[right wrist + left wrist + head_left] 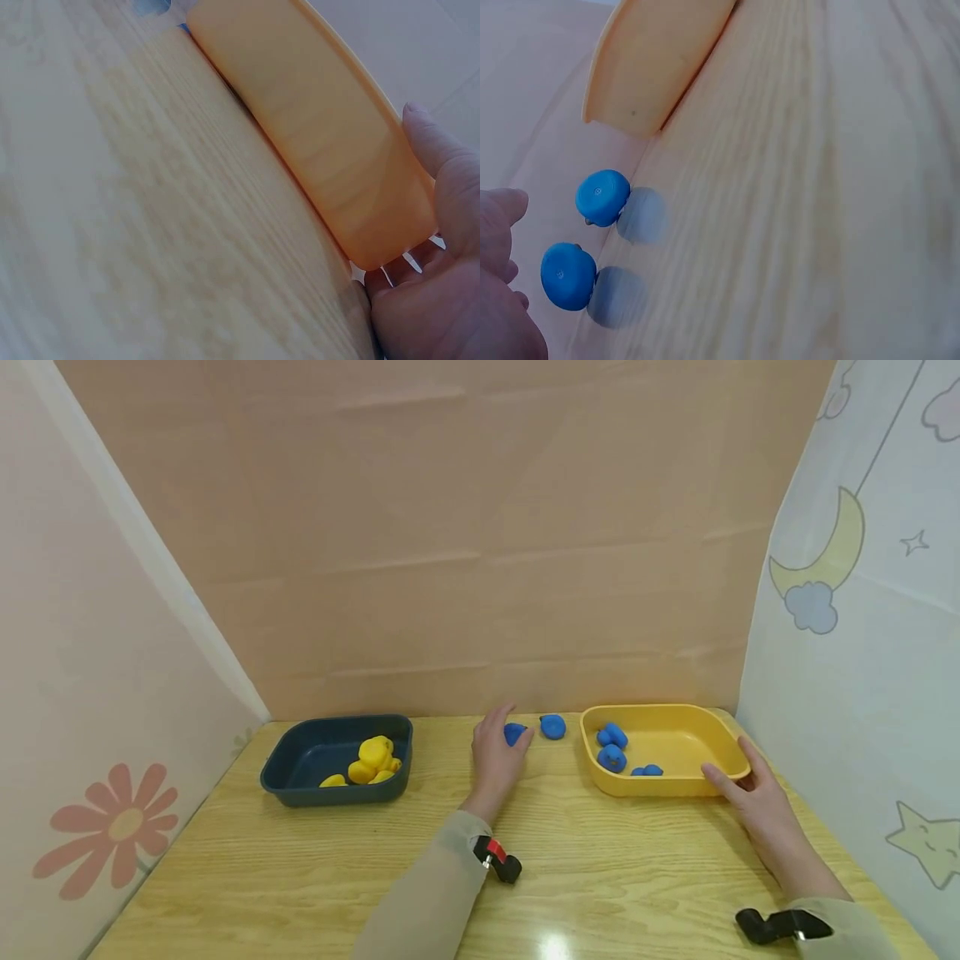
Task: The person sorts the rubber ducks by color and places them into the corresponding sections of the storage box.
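My left hand [498, 755] reaches over a blue rubber duck [514, 733] near the back of the table, thumb and fingers spread around it. In the left wrist view a gap shows between the hand [502, 277] and the nearer blue duck [568, 276]. A second blue duck [552, 727] lies just right of it. On the right, my right hand [761, 806] grips the near right corner of a yellow tub [645, 787], thumb at the rim and fingers around the outside. Several blue ducks [612, 758] sit in the tub's left part.
A dark teal tub [337, 797] stands to the left, with several yellow rubber ducks [375, 752] in its right half. Brown paper [480, 568] rises behind the wooden table [585, 860], and printed cloth walls [847, 710] flank it.
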The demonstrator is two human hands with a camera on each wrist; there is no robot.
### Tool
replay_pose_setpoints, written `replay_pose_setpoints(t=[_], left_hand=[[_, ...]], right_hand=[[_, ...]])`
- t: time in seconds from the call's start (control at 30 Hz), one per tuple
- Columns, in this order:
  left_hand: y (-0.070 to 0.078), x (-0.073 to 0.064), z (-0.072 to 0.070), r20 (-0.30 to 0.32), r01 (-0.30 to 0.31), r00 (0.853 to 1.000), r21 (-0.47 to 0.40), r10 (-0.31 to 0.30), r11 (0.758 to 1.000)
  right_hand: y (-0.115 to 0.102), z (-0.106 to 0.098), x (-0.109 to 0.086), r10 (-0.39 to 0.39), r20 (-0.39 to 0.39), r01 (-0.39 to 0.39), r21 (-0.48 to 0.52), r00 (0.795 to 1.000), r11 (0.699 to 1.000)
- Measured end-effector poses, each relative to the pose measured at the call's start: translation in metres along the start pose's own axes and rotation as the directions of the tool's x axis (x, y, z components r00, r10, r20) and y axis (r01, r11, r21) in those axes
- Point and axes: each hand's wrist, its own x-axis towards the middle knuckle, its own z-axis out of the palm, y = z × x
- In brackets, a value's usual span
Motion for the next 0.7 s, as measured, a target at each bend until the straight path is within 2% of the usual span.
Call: replay_pose_setpoints(t=[0.27,0.47,0.7], left_hand=[[-0.012,0.001,-0.003,0.028,0.039,0.999,0.007,-0.039,0.999],[-0.015,0.001,-0.004,0.054,0.035,0.998,0.063,-0.038,0.997],[-0.027,0.006,-0.005,0.085,0.045,0.995,0.08,-0.052,0.996]], right_hand=[[0.0,0.0,0.0,0.007,-0.003,-0.007,0.007,1.0,1.0],[0.0,-0.001,-0.001,0.006,-0.004,-0.006,0.017,1.0,1.0],[0.0,0.002,0.001,-0.006,-0.005,0.006,0.028,1.0,1.0]])
